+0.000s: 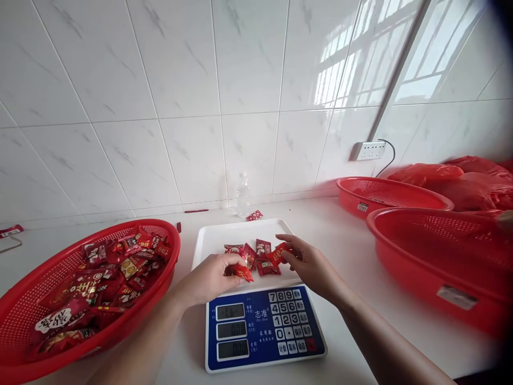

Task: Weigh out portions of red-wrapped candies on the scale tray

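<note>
packets (268,267): red | scale panel (262,355): blue (white keys (284,308)) | basket (166,289): red | tiles (252,53): white, grey-veined

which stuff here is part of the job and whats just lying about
Seemingly part of it: left hand and right hand, each holding a red packet; more packets on the scale; basket of packets

Probably just lying about: bottle; thin red strip; red bags

Bottle (242,197) stood far, beside wall (188,69); socket (371,151) was wall-mounted, right; bags (476,182) lay far right.
</note>
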Demonstrator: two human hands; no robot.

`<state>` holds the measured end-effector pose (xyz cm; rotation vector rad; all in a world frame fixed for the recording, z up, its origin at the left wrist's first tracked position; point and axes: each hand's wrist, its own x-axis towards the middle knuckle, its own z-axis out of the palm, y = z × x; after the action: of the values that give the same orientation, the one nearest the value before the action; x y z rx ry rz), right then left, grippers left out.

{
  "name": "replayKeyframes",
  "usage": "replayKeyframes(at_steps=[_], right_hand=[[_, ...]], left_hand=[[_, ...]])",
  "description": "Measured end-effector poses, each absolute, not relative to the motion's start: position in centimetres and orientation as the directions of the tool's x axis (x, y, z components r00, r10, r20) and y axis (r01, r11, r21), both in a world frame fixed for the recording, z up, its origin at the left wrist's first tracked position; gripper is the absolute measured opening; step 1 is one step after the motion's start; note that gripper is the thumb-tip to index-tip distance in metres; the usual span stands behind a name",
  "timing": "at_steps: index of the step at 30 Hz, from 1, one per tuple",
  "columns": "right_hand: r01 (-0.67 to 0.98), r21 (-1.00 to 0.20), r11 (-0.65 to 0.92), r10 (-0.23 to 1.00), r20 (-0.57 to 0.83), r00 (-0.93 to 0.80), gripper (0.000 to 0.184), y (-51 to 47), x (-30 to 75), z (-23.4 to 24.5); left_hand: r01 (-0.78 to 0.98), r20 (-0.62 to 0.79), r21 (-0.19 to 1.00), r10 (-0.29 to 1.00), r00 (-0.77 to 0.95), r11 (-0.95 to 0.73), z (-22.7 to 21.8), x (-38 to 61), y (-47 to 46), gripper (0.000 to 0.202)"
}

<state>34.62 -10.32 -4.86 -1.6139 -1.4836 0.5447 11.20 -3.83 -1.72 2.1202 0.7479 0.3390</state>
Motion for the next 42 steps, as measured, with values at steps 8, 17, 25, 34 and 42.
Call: replayKeyframes(at_steps=[8,17,25,34,42], right_hand=[[0.711,-0.700,0.060,0.919,0.317,0.234,0.042,-9.6,36.2,-6.2],[0.846,-0.473,0.244,0.940,0.332,-0.086,0.042,-10.3,34.1,-5.8],[0.873,-0.406,0.270,0.962,0.147,-0.229,0.034,-10.4,33.0,-4.5],[0.877,-0.447,0.175,0.983,0.125,-0.133,0.033,-11.3,34.1,-3.6],[0.902,-0.395,0.176,0.982,0.137,-0.132,0.044,-9.7,34.1,-3.7]], left_hand=[[0.611,-0.085,0.640,0.747,0.659,-0.466,-2.5,10.6,-3.2,0.016],[0.751,-0.033,0.497,0.855,0.517,-0.435,-3.2,10.4,-4.0,0.026],[0.616,0.130,0.566,0.797,0.590,-0.548,-2.9,11.0,-5.3,0.008],[0.697,0.350,0.326,0.766,0.539,-0.639,-4.3,11.5,-3.4,0.030],[0.549,0.352,0.415,0.684,0.639,-0.726,-4.2,12.8,-1.9,0.032]])
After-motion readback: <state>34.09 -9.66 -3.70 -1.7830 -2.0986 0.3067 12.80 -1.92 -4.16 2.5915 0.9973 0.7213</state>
